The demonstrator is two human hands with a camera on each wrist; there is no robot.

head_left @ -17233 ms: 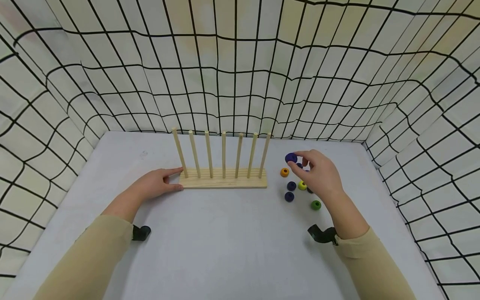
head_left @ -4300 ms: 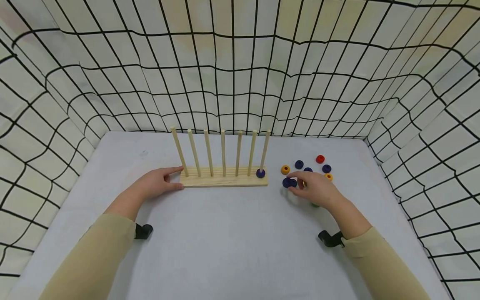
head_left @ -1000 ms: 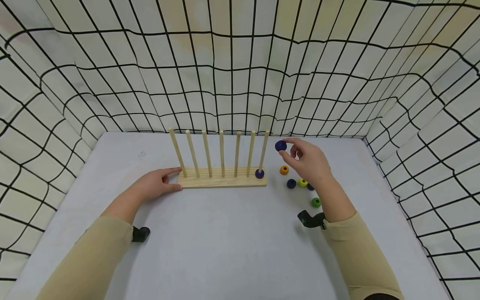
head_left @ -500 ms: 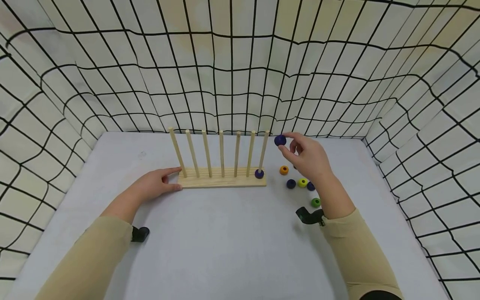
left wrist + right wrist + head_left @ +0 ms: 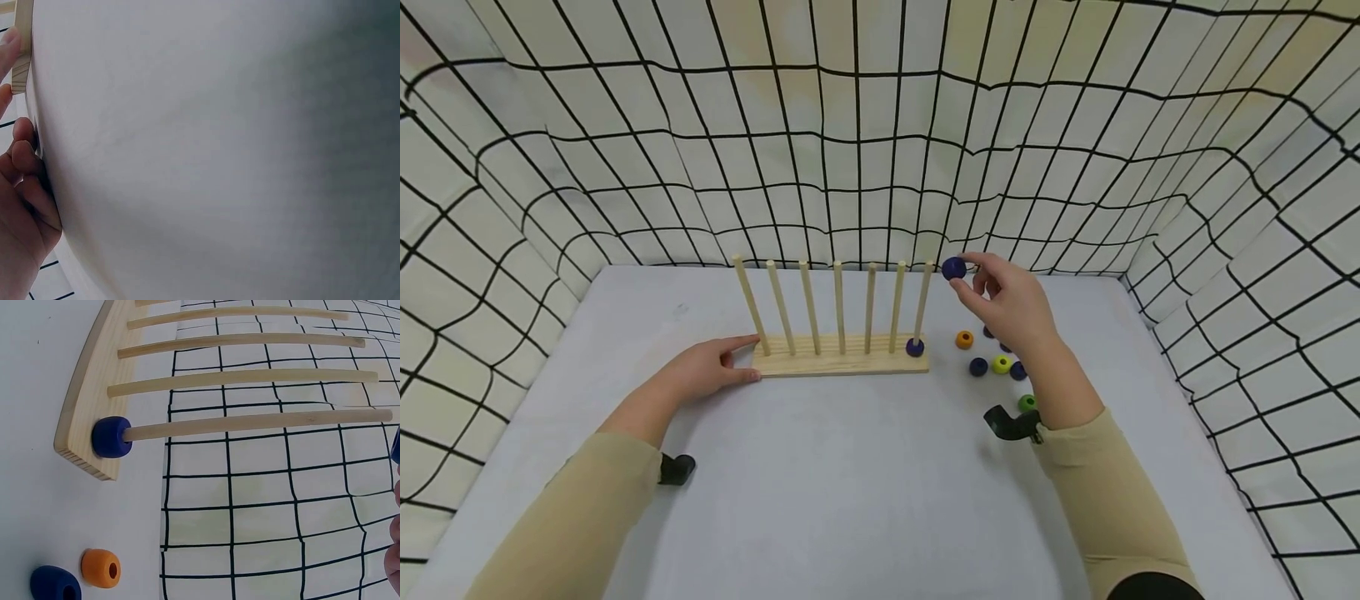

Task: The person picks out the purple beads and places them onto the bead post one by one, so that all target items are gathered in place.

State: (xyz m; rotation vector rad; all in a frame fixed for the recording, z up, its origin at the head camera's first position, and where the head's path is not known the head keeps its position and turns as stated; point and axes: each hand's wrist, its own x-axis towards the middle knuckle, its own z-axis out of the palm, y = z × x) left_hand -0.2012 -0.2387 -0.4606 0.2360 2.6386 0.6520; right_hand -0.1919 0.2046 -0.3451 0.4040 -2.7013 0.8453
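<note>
My right hand [image 5: 1011, 302] pinches a dark blue bead [image 5: 954, 267] between thumb and forefinger, just right of the top of the rightmost peg [image 5: 923, 302]. Several upright wooden pegs stand in a row on a pale wooden base [image 5: 842, 364]. Around the foot of the rightmost peg sits another blue bead [image 5: 111, 437]. My left hand [image 5: 703, 371] grips the left end of the base, thumb at the front edge and forefinger at the back. In the left wrist view only the corner of the base [image 5: 22, 62] and curled fingers show.
Loose beads lie on the white table [image 5: 820, 500] right of the base: an orange bead [image 5: 964, 339], a yellow bead [image 5: 1002, 364], a green bead [image 5: 1027, 403] and several blue ones, some partly hidden by my right hand. Black-grid netting [image 5: 857, 167] walls the back and sides.
A blue bead came onto the rightmost peg between the first two frames. My right hand has since picked up another blue bead and raised it leftward toward that peg's top. The left hand stays put.
</note>
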